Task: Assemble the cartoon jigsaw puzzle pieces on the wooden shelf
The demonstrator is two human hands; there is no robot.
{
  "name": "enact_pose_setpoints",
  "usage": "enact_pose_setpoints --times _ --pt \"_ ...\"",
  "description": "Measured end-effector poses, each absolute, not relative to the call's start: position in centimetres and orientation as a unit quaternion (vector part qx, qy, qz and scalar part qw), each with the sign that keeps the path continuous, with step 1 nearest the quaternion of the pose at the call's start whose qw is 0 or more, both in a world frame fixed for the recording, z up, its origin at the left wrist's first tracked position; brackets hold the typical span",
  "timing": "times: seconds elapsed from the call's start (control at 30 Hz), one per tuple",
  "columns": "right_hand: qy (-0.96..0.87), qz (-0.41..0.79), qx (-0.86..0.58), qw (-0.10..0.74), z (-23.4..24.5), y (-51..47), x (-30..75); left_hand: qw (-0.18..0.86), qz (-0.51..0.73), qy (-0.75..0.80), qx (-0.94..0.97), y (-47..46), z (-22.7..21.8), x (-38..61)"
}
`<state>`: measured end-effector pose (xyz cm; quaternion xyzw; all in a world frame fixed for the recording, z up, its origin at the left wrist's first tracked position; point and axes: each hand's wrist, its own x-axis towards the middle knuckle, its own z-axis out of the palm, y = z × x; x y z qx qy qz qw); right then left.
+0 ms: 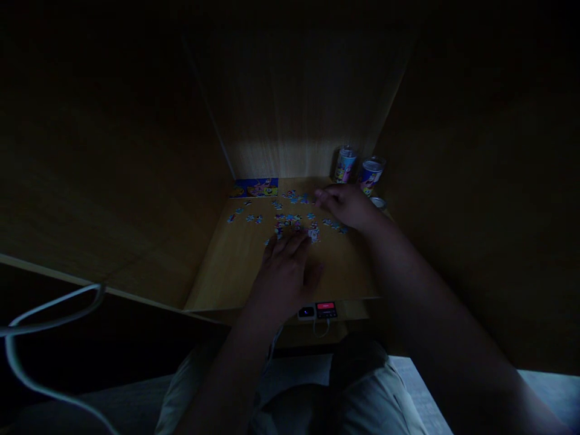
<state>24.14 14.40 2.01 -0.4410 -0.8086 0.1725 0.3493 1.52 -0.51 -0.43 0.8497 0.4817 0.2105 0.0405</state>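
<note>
Several small blue and multicoloured puzzle pieces (290, 220) lie scattered on a wooden desk (235, 266) in dim light. My left hand (285, 272) rests flat on the desk, fingers stretched toward the nearest pieces, holding nothing. My right hand (347, 205) reaches farther back, fingers bent down onto the pieces by the far right; whether it pinches one is hidden in the dark. A blue picture card (254, 188) lies at the desk's back left.
Two printed cylindrical tins (357, 169) stand at the back right, with a round lid (378, 202) beside them. Wooden partition walls close the desk on left, back and right. A small device with a red display (325, 310) sits at the front edge. A white cable (40, 320) loops at left.
</note>
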Motion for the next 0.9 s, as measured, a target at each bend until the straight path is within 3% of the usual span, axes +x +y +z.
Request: enact_pose_setpoints --times 0.2,0.4,0.5,0.7,0.9 --pt "-0.718 0.067 -0.534 0.441 2.5 14.3 24.6 0.048 0.172 0.465 0.867 -0.7 -0.5 1.6" --pt "-0.654 0.009 -0.589 0.475 2.8 12.4 25.6 0.046 0.207 0.461 0.862 -0.6 -0.5 1.5" --pt "-0.644 -0.003 -0.625 0.442 2.4 10.6 26.3 0.041 0.220 0.457 0.861 -0.7 -0.5 1.4" --pt "-0.662 -0.026 -0.693 0.284 0.4 6.8 28.4 0.031 0.223 0.467 0.855 -0.8 -0.4 1.5" --pt "-0.664 -0.037 -0.695 0.271 -2.9 4.1 29.7 0.022 0.234 0.471 0.850 -0.7 -0.2 1.5"
